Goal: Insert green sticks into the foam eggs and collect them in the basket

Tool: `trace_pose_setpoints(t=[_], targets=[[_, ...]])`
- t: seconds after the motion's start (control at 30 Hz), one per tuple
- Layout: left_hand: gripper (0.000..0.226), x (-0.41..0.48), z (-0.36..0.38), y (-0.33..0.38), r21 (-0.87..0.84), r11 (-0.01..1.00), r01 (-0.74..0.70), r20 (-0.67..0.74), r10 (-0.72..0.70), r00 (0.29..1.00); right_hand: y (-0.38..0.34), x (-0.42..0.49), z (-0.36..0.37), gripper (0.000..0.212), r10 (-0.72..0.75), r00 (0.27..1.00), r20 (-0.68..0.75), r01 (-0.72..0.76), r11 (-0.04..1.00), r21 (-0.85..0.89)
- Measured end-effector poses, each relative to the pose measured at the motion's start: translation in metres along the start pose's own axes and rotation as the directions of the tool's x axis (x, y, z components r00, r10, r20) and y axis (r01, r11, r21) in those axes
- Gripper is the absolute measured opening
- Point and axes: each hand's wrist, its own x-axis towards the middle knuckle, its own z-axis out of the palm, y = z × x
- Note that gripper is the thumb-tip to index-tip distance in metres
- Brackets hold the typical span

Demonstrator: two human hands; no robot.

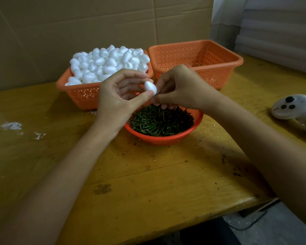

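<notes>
My left hand (117, 101) pinches a white foam egg (150, 87) between thumb and fingers, above the round orange bowl (166, 138) full of green sticks (161, 121). My right hand (180, 87) meets the egg from the right with curled fingers; whether it holds a stick is hidden. A rectangular orange basket (81, 96) heaped with foam eggs (106, 62) stands behind on the left. A second orange basket (217, 71) stands at the back right; no eggs show in the part of it I can see.
The wooden table (148, 183) carries white foam crumbs (11, 125) at the left. A white hand controller (295, 106) lies at the right edge. A cardboard wall (95, 23) stands behind the baskets. The table's front edge runs near the bottom right.
</notes>
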Motion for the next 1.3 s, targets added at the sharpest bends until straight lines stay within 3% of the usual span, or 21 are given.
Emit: trace_pose_setpoints(t=[0.27,0.57,0.77,1.07,1.2,1.3], targets=[[0.030,0.0018,-0.0009,-0.0012,0.003,1.000,0.001,-0.072,-0.001,0.997,-0.0023,-0.0006,-0.0006,0.015,-0.007,0.996,0.088,0.001,0.998,0.060],[0.028,0.0024,-0.0025,-0.0038,0.017,1.000,0.015,-0.083,-0.013,0.996,-0.0029,-0.0014,-0.0010,0.014,-0.001,0.997,0.078,-0.005,0.997,0.072],[0.024,0.0029,-0.0022,-0.0044,0.014,0.999,0.041,-0.180,-0.037,0.983,-0.0033,-0.0004,0.0008,0.016,0.006,0.998,0.059,-0.012,0.995,0.097],[0.027,0.0011,0.0002,0.0034,-0.046,0.997,0.067,-0.149,-0.073,0.986,-0.0028,-0.0021,0.0004,0.014,-0.009,0.999,0.040,0.006,0.998,0.065],[0.026,0.0010,0.0001,0.0049,-0.049,0.998,0.042,-0.149,-0.049,0.988,-0.0055,-0.0029,-0.0007,0.012,-0.021,0.999,-0.028,0.022,0.998,0.054],[0.028,0.0029,-0.0014,0.0043,-0.080,0.997,0.021,-0.174,-0.035,0.984,-0.0071,-0.0023,-0.0069,0.010,-0.017,0.985,-0.174,0.021,1.000,0.020]])
